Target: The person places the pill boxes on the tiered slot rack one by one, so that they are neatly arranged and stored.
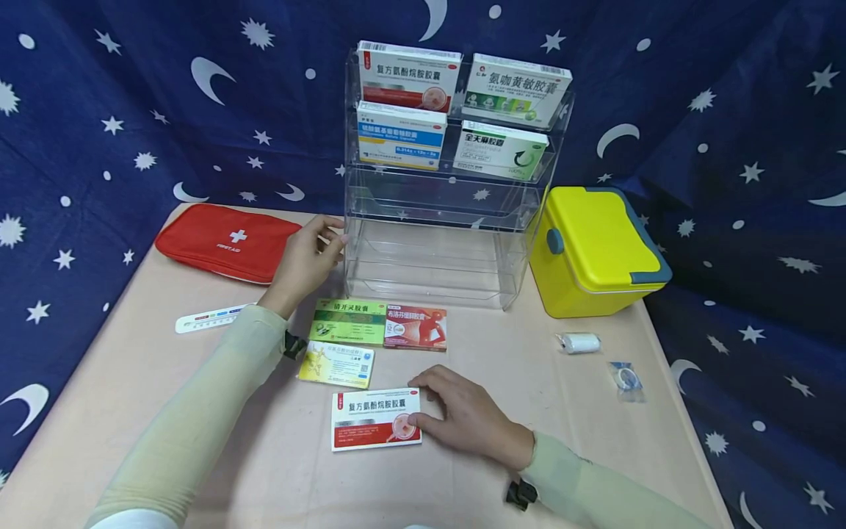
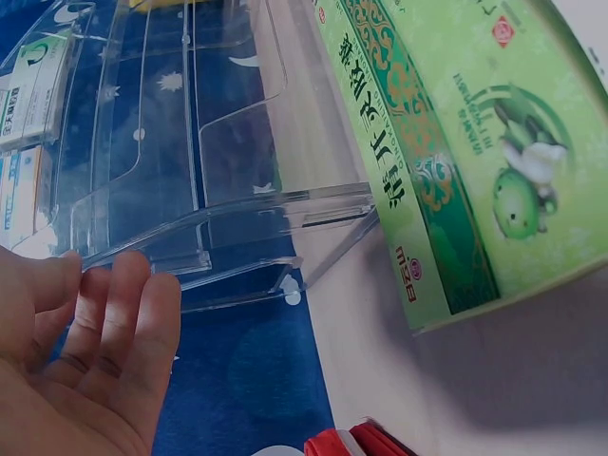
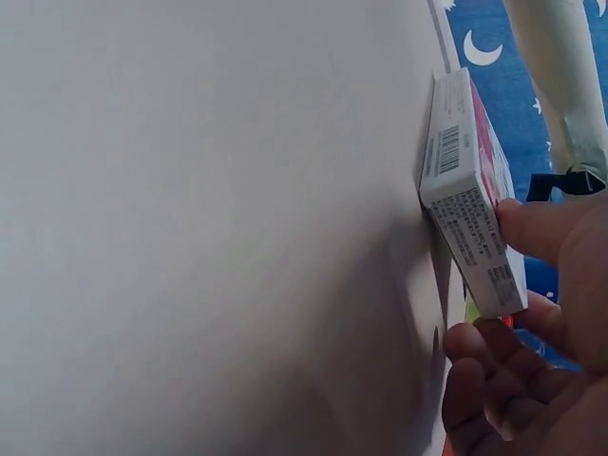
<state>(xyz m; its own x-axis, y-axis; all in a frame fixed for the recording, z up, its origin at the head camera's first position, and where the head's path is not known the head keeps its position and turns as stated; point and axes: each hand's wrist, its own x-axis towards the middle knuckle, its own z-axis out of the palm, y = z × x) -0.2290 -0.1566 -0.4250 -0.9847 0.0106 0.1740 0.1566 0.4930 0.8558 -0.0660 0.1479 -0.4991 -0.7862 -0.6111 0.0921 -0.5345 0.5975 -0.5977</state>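
My right hand [image 1: 472,419] pinches the right end of a white and red medicine box [image 1: 377,433] on the table. In the right wrist view its thumb lies on the printed face of the medicine box [image 3: 470,199], with fingers by the far edge. At the left side of a clear tiered display rack [image 1: 429,257] is my left hand [image 1: 307,257], its loosely bent fingertips touching the side panel. A green medicine box [image 1: 346,321], a red medicine box [image 1: 416,327] and a yellow and white medicine box [image 1: 335,364] lie before the rack.
Four-pocket upper tiers hold several boxes, among them a blue and white one [image 1: 401,136]. Left lies a red first-aid pouch [image 1: 228,242] with a white strip [image 1: 208,319]. To the right are a yellow case [image 1: 595,250], a bandage roll [image 1: 579,342] and a small clear packet [image 1: 626,382].
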